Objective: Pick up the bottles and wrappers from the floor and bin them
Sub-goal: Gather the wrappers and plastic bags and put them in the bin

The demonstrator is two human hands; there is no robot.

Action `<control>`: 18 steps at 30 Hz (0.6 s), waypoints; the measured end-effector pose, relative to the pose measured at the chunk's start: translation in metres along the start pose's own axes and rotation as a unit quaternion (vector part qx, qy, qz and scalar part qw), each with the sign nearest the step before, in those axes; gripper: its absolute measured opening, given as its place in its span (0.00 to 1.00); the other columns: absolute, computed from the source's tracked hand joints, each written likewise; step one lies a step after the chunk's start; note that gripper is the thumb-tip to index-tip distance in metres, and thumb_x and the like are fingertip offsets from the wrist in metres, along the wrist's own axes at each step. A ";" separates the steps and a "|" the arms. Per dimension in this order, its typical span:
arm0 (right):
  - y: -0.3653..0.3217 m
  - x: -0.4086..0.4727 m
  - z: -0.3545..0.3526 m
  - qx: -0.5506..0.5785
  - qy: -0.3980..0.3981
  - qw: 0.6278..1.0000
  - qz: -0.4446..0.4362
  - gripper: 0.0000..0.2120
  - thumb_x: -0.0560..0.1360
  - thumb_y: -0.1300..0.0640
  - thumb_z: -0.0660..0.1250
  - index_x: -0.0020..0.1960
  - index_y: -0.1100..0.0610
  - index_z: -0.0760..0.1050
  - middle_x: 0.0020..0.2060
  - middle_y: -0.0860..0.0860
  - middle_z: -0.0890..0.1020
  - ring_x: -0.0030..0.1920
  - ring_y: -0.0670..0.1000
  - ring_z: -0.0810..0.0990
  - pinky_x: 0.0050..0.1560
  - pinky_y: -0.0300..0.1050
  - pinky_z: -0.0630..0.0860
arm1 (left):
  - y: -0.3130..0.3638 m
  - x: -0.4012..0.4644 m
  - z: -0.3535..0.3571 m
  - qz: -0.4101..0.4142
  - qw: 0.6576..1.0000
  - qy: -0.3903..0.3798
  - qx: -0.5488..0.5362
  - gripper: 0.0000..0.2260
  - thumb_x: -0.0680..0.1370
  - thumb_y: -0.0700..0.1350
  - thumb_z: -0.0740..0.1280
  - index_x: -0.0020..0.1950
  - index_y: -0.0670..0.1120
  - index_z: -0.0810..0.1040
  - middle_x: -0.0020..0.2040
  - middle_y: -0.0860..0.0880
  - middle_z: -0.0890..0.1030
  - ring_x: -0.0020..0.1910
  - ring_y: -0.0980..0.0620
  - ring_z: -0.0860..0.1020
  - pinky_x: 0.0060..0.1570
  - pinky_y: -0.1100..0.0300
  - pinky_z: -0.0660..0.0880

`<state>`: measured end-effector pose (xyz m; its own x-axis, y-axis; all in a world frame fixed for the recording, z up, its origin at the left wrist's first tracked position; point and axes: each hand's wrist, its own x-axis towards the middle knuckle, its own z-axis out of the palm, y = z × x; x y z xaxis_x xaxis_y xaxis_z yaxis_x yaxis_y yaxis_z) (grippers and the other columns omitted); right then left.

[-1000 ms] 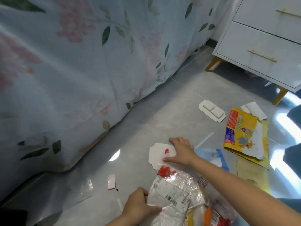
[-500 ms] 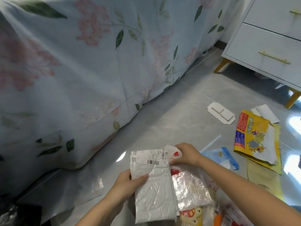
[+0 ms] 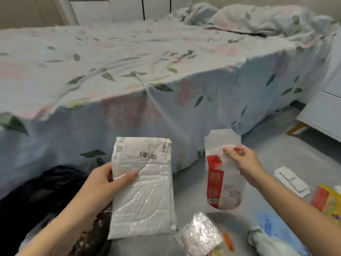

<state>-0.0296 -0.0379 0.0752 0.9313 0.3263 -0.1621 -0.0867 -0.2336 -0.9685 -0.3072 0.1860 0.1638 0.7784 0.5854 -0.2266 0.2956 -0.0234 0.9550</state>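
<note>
Midway through, by the look of it. Two wrappers off the floor, none binned yet: white mailer gripped in left hand, thumb across its face and fingers curled behind; red-and-white pouch pinched near its top by right hand, hanging clear of the floor. Black bag, likely the bin, low at left beside the bed. Left on the floor: clear wrapper, orange scrap, blue packet, white tray, yellow packet. No bottles clearly in view.
</note>
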 end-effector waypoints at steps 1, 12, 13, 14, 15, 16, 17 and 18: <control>-0.023 -0.003 0.005 0.012 -0.005 1.000 -0.013 0.08 0.72 0.51 0.72 0.45 0.55 0.76 0.39 0.55 0.80 0.33 0.51 0.77 0.21 0.34 0.67 | 0.006 -0.010 -0.018 0.006 1.000 0.023 -0.014 0.13 0.68 0.47 0.75 0.51 0.46 0.83 0.47 0.48 0.87 0.45 0.48 0.85 0.46 0.50 0.79; -0.187 -0.074 0.092 0.274 -0.128 0.951 -0.068 0.19 0.72 0.55 0.70 0.61 0.61 0.74 0.47 0.54 0.84 0.41 0.49 0.85 0.36 0.45 0.82 | 0.009 -0.057 -0.066 -0.174 0.928 -0.053 -0.324 0.13 0.66 0.46 0.72 0.46 0.39 0.86 0.47 0.37 0.85 0.40 0.41 0.85 0.42 0.46 0.82; -0.191 -0.078 0.098 0.290 -0.131 0.946 -0.052 0.18 0.73 0.55 0.69 0.61 0.60 0.74 0.49 0.54 0.83 0.42 0.50 0.84 0.38 0.47 0.83 | 0.012 -0.052 -0.059 -0.192 0.908 -0.063 -0.368 0.13 0.65 0.43 0.72 0.46 0.37 0.86 0.47 0.37 0.85 0.39 0.41 0.85 0.42 0.45 0.82; -0.192 -0.080 0.104 0.307 -0.135 0.942 -0.032 0.18 0.74 0.55 0.69 0.61 0.59 0.75 0.51 0.55 0.83 0.44 0.52 0.84 0.41 0.49 0.83 | 0.015 -0.046 -0.053 -0.191 0.893 -0.074 -0.401 0.14 0.63 0.40 0.75 0.47 0.37 0.86 0.47 0.37 0.85 0.41 0.42 0.85 0.42 0.44 0.82; -0.192 -0.084 0.110 0.325 -0.151 0.934 -0.008 0.18 0.74 0.55 0.69 0.62 0.59 0.75 0.53 0.56 0.83 0.47 0.54 0.84 0.43 0.51 0.82 | 0.017 -0.041 -0.047 -0.181 0.886 -0.085 -0.418 0.15 0.63 0.38 0.75 0.49 0.38 0.85 0.49 0.38 0.85 0.42 0.42 0.85 0.42 0.44 0.82; -0.190 -0.087 0.115 0.342 -0.167 0.924 0.012 0.19 0.74 0.55 0.69 0.63 0.60 0.75 0.55 0.57 0.82 0.51 0.56 0.83 0.44 0.53 0.83 | 0.017 -0.035 -0.041 -0.169 0.888 -0.089 -0.418 0.14 0.66 0.37 0.73 0.51 0.38 0.85 0.49 0.38 0.85 0.42 0.43 0.85 0.42 0.45 0.82; -0.189 -0.089 0.119 0.359 -0.180 0.915 0.025 0.21 0.73 0.55 0.69 0.64 0.61 0.74 0.57 0.58 0.82 0.54 0.58 0.83 0.45 0.54 0.83 | 0.016 -0.030 -0.035 -0.164 0.896 -0.080 -0.404 0.11 0.71 0.37 0.69 0.52 0.39 0.84 0.48 0.39 0.85 0.41 0.44 0.85 0.40 0.47 0.83; -0.191 -0.091 0.119 0.365 -0.180 0.913 0.026 0.23 0.73 0.55 0.69 0.66 0.61 0.73 0.59 0.59 0.81 0.56 0.58 0.82 0.45 0.54 0.82 | 0.014 -0.024 -0.031 -0.161 0.908 -0.052 -0.382 0.09 0.75 0.38 0.65 0.52 0.39 0.82 0.45 0.39 0.86 0.39 0.45 0.85 0.37 0.49 0.83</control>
<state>-0.1401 0.0864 0.2525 0.7535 0.6433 -0.1356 -0.4627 0.3723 -0.8045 -0.3390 0.1965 0.1888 0.7798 0.3805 -0.4971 0.0783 0.7286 0.6805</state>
